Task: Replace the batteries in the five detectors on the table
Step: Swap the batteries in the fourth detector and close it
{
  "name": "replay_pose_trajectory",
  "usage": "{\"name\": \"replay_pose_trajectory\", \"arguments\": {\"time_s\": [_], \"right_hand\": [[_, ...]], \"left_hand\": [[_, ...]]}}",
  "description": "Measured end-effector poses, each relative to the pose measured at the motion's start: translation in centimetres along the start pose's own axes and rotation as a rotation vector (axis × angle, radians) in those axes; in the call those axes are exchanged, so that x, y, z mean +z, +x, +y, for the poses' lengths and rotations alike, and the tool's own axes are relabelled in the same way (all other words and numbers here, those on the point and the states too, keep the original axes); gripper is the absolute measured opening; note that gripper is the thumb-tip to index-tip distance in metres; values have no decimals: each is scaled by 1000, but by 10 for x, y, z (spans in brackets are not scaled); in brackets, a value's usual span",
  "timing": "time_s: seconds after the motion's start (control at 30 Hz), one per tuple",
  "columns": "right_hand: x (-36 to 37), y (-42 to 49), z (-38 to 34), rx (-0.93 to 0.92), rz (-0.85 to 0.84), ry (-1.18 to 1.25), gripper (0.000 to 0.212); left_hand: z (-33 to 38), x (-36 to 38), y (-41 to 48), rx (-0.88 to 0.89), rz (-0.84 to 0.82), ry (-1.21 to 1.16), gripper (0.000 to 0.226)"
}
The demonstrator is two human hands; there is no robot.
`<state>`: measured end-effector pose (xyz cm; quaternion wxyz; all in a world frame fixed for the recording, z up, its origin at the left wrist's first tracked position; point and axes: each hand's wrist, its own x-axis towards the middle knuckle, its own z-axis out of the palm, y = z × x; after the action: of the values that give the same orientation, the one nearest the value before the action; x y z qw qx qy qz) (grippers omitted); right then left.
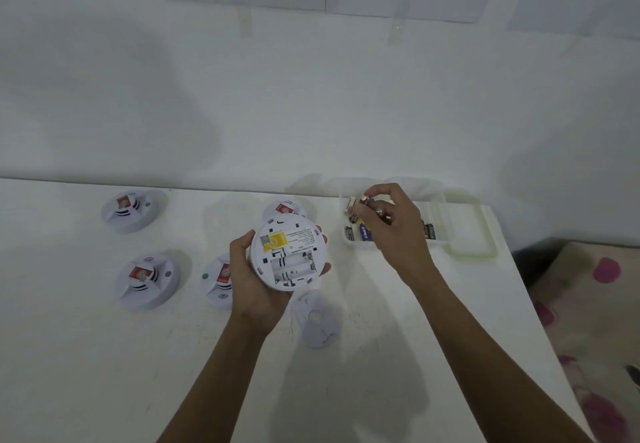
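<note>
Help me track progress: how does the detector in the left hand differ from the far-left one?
The held detector is gripped by the left hand; the far-left detector rests on the table. The held detector shows its back, yellow label and empty battery bay; the far-left detector shows its front with a red tag. Both are round and white.

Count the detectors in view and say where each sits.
5. The far-left detector and near-left detector lie on the table; the middle detector is partly hidden by the left hand; the held detector is in that hand; the back detector peeks out behind it.
</note>
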<state>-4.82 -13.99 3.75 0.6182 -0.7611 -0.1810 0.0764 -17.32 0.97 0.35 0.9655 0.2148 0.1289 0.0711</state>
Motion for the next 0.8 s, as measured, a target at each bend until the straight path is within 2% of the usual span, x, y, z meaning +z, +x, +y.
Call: {"name": "replay_pose_trajectory", "arguments": {"time_s": [0.07,0.17,0.3,0.43,0.63,0.8], "right_hand": [[11,-25,-20,-79,15,45,14],[28,-59,-44,-187,-49,51,15],[53,-87,-58,-355,-162,-140,14],[74,-96,-56,-452,-195,-269,17],[91,-94,-53,-634,-263,-468,16],[95,-89,-57,-772,-332,-596,19]], "left_hand": [[6,0,-7,3,-10,6,53],[14,1,-18,36,4,39,49],[25,-5,-29,75,58,130,46],[35,-8,-41,66,63,192,46],[54,-10,-55,-4,85,197,55],[63,-11,-61,-31,69,181,53]]}}
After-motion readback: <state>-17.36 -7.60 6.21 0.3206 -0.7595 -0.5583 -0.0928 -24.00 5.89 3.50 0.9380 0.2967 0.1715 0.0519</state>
